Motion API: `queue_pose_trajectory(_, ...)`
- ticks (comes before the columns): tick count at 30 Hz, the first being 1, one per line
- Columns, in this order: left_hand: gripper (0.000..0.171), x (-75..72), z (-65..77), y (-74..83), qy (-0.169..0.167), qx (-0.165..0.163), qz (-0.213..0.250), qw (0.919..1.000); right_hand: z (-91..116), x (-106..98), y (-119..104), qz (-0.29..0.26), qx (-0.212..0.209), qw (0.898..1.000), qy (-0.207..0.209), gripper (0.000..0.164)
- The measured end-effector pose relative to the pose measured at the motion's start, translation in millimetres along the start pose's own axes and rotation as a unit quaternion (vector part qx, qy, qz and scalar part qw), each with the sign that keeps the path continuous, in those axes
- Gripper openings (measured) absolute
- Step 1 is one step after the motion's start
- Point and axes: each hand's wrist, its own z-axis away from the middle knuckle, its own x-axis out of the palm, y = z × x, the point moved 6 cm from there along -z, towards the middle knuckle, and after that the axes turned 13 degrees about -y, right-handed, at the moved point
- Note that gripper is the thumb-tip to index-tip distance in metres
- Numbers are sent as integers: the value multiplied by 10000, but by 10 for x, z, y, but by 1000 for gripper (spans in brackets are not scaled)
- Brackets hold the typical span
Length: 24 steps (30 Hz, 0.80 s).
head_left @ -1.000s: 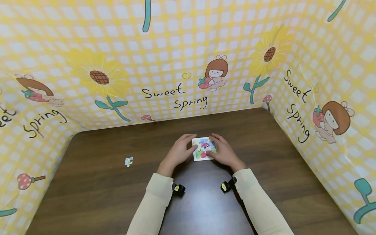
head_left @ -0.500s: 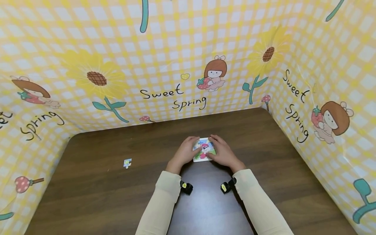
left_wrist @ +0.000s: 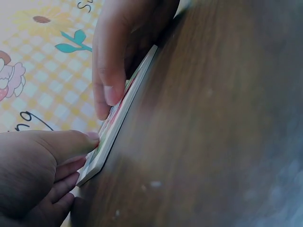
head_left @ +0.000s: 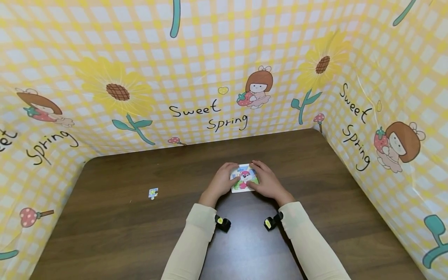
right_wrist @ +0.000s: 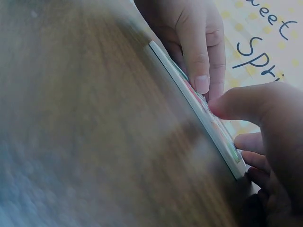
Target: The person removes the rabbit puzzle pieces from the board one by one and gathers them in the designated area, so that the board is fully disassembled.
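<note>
A small square jigsaw puzzle (head_left: 245, 173) with a white border and a pink cartoon animal lies on the table. My left hand (head_left: 221, 181) holds its left side, thumb on the picture and fingers along the edge. From the opposite side my right hand (head_left: 267, 181) grips it, with the thumb over the lower part of the picture. In the left wrist view the white edge of the puzzle (left_wrist: 119, 118) runs flat along the wood. The right wrist view shows the right thumb (right_wrist: 241, 103) pressing the picture face. The hands cover parts of both sides.
One loose jigsaw piece (head_left: 153, 193), blue and yellow, lies on the dark wooden table (head_left: 115, 225) to the left. Yellow checked cloth (head_left: 196, 77) walls off the back and both sides. Black wrist cameras (head_left: 223, 223) sit at the cuffs.
Over the last second my left hand has moved right and closed in on the puzzle's left side. The right hand keeps its place, and the loose piece has not moved.
</note>
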Motion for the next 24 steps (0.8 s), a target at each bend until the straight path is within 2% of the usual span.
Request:
queue_pose_trajectory(7,42,2,1,-1,43,38,105,9999,11,-23,4,-315,-88,9992,220,55)
queue_pose_trajectory(9,41,9,2,-6,46,46,113,9999,4,-25,6,-381,-3,9988,296,53)
queue_pose_trajectory(15,41,27,25,-23,15,-55,211,9998,-20,4,32,-456,317,9978,369,51)
queue_pose_trajectory(24,38,4,16,-8,73,-74,355,9993,-32,-8,42,-427,258,9977,453,50)
